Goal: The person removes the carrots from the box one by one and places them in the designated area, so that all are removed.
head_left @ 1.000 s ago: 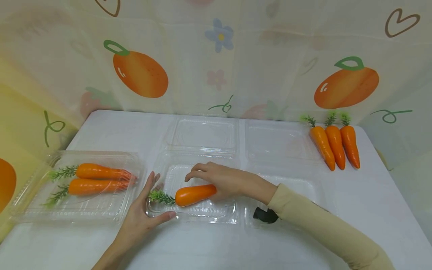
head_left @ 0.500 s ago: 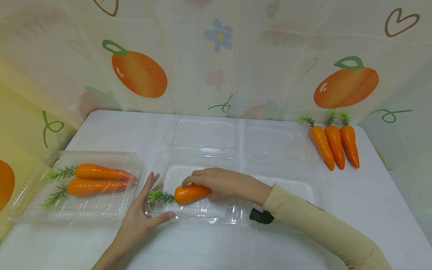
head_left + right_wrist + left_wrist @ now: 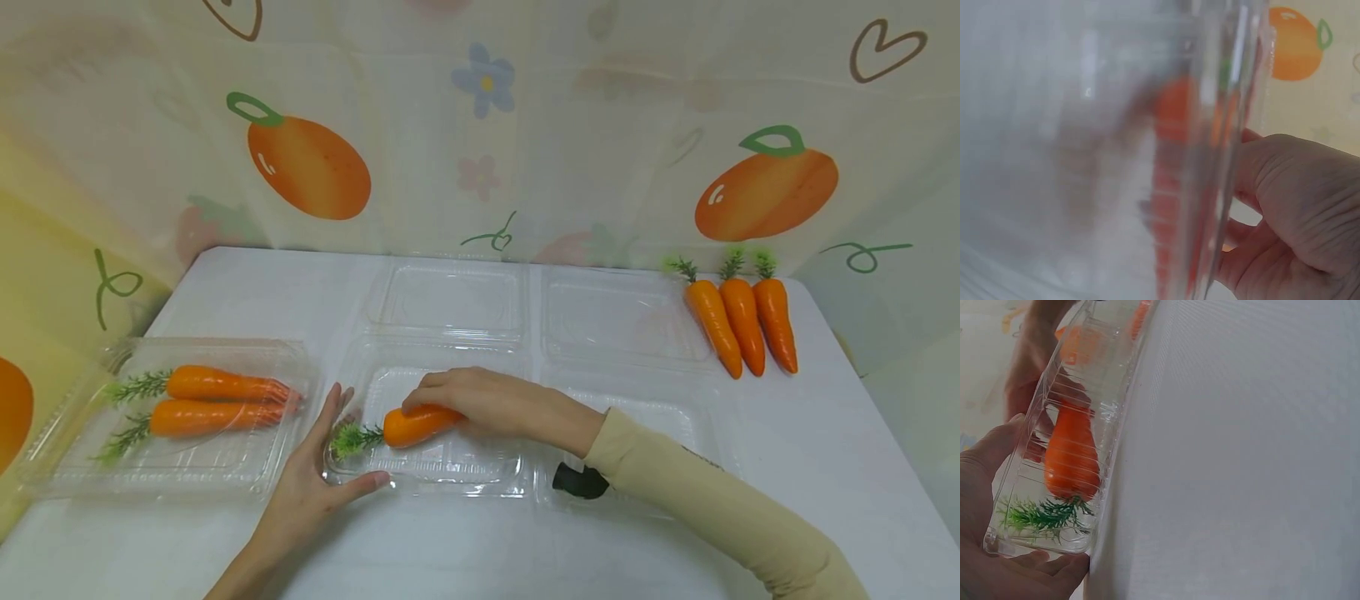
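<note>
A toy-like orange carrot (image 3: 412, 426) with a feathery green top lies in the middle clear plastic container (image 3: 468, 477), its top toward the left end. My right hand (image 3: 491, 406) grips the carrot's narrower part, fingers curled over it and hiding the tip. At that container's left end, my left hand (image 3: 318, 467) holds the corner, its thumb along the front edge and its fingers at the left side. The left wrist view shows the carrot (image 3: 1071, 453) through the ribbed wall. The right wrist view is blurred by plastic close to the lens.
A lidded clear container (image 3: 150, 481) on the left holds two carrots (image 3: 213, 382). Another clear container (image 3: 675, 410) stands open on the right, partly under my sleeve (image 3: 675, 475). Raised lids (image 3: 453, 300) lie behind. Three carrots (image 3: 740, 325) rest at the back right.
My right hand has closed further over the carrot. The carrot has shifted slightly left and back, its leafy top bunching toward the left end. My left hand stays where it was.
</note>
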Available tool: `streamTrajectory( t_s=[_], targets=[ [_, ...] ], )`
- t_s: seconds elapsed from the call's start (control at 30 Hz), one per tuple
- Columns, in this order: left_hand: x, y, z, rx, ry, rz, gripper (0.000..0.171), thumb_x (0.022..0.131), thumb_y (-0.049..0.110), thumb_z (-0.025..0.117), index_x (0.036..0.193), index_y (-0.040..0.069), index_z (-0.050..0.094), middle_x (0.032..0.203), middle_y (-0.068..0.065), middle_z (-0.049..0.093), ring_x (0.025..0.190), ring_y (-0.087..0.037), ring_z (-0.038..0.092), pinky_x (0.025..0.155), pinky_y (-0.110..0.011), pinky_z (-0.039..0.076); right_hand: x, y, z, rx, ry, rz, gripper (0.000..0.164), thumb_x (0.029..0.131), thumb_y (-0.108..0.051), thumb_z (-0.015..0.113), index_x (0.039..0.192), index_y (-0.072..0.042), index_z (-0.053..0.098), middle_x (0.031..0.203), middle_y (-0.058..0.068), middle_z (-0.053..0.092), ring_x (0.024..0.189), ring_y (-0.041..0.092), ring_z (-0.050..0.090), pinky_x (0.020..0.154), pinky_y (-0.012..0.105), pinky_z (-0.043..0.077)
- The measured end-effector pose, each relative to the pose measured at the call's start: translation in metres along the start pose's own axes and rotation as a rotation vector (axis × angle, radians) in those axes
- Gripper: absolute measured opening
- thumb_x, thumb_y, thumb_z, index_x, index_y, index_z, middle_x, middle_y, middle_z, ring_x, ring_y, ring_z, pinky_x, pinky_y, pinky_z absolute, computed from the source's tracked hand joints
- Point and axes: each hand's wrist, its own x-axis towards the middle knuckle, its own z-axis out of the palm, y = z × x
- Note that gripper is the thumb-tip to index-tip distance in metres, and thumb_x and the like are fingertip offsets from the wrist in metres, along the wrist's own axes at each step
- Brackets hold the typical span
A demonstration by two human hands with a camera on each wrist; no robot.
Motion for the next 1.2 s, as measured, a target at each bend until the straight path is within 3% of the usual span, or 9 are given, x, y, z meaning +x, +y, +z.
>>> streamTrajectory(
  t_s=[0.1,0.33,0.57,0.67,0.73,0.83,0.9,1.0,1.2],
  targets=[
    [0.0,0.0,0.0,0.003,0.001,0.0,0.115,0.072,0.013,0.087,0.159,0.021,0.011,0.159,-0.009,0.028,0.14,-0.035,0.033,0.103,0.001,0.014,0.0,-0.001,0.0,0.009,0.01,0.009,0.056,0.089,0.01,0.06,0.134,-0.022,0.059,0.131,-0.008,0.058,0.119,0.012,0.054,0.11,0.026,0.037],
    [0.0,0.0,-0.001,0.0,0.003,-0.003,0.115,0.072,0.014,0.087,0.159,0.019,0.011,0.159,-0.009,0.029,0.149,-0.022,0.013,0.104,0.001,0.011,-0.002,-0.002,-0.001,0.03,0.084,0.045,0.056,0.085,0.014,0.063,0.132,-0.016,0.061,0.129,-0.004,0.059,0.12,0.015,0.054,0.108,0.026,0.039],
    [0.001,-0.001,0.0,-0.003,0.015,0.022,0.115,0.072,0.011,0.087,0.158,0.015,0.012,0.158,-0.013,0.03,0.149,-0.027,0.008,0.105,0.0,0.011,-0.004,0.001,-0.002,0.125,0.149,0.052,0.059,0.081,0.018,0.062,0.131,-0.015,0.061,0.129,-0.004,0.06,0.122,0.013,0.054,0.108,0.024,0.038],
    [0.001,-0.001,0.0,0.003,0.017,0.01,0.115,0.072,0.013,0.088,0.158,0.014,0.012,0.157,-0.012,0.031,0.147,-0.011,0.02,0.105,0.0,0.012,-0.005,0.002,-0.005,0.16,0.169,0.054,0.06,0.081,0.018,0.061,0.131,-0.015,0.06,0.13,-0.004,0.06,0.124,0.013,0.053,0.109,0.025,0.037],
    [0.001,-0.001,0.0,0.001,0.019,0.003,0.116,0.071,0.013,0.088,0.158,0.012,0.012,0.156,-0.013,0.033,0.141,-0.007,0.031,0.105,0.0,0.015,-0.006,0.003,-0.007,0.182,0.185,0.053,0.06,0.081,0.017,0.061,0.131,-0.015,0.06,0.131,-0.004,0.059,0.123,0.014,0.053,0.109,0.026,0.038],
    [0.001,0.0,0.0,-0.001,0.015,-0.013,0.111,0.072,0.013,0.087,0.157,0.01,0.017,0.154,-0.017,0.036,0.134,-0.018,0.045,0.103,0.0,0.019,-0.007,0.004,-0.01,0.231,0.219,0.037,0.058,0.081,0.016,0.064,0.131,-0.014,0.06,0.13,-0.003,0.06,0.117,0.015,0.055,0.103,0.025,0.043],
    [0.001,0.0,0.0,-0.026,0.008,-0.013,0.107,0.073,0.011,0.087,0.157,0.008,0.02,0.154,-0.021,0.034,0.134,-0.032,0.043,0.103,-0.001,0.022,-0.007,0.004,-0.012,0.272,0.241,0.027,0.056,0.081,0.014,0.066,0.131,-0.013,0.06,0.13,-0.003,0.061,0.112,0.014,0.056,0.098,0.024,0.046],
    [0.002,0.0,0.0,-0.073,-0.01,-0.014,0.107,0.073,0.008,0.086,0.157,0.009,0.019,0.155,-0.024,0.028,0.134,-0.041,0.041,0.102,-0.002,0.025,-0.008,0.004,-0.014,0.33,0.261,0.016,0.055,0.082,0.011,0.069,0.131,-0.012,0.06,0.129,-0.002,0.061,0.107,0.014,0.056,0.093,0.021,0.048],
    [0.002,0.001,0.0,-0.086,-0.023,-0.006,0.115,0.073,0.008,0.086,0.158,0.027,0.01,0.16,-0.016,0.023,0.137,-0.04,0.038,0.102,-0.001,0.024,-0.01,0.003,-0.019,0.445,0.299,0.036,0.056,0.081,0.011,0.07,0.131,-0.012,0.059,0.127,-0.002,0.062,0.111,0.013,0.056,0.095,0.026,0.049]
  ],
)
